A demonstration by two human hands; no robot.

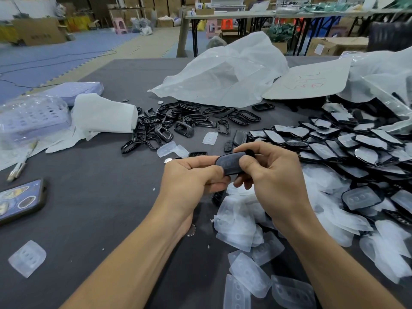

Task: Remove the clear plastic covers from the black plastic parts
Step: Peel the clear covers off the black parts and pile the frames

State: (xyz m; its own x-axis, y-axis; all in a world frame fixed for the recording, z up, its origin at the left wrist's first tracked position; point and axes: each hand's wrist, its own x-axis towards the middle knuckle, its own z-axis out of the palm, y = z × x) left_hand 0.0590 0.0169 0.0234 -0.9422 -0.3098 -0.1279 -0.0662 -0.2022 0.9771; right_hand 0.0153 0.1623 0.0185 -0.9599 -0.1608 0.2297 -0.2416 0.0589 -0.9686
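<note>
Hands are meeting above the dark table (93, 197): the left hand (191, 181) and right hand (274, 175) are both pinching one black plastic part (229, 162), thumbs pressing on top. Removed clear covers (245, 221) are lying heaped beneath, while covered parts (347, 146) are piling up at right.

- Up in the air, one black part (230, 163): a rounded oblong lying crosswise, pinched between left hand (191, 181) and right hand (272, 175), with a hazy film showing round bumps on its face.
- Far right, a heap of covered black parts (347, 148), overlapping, pale covers up.
- Under the right hand, loose clear covers (243, 221) piled up; one stray cover (27, 258) lies far left.
- Beyond the hands, bare black frames (178, 123) lie scattered.
</note>
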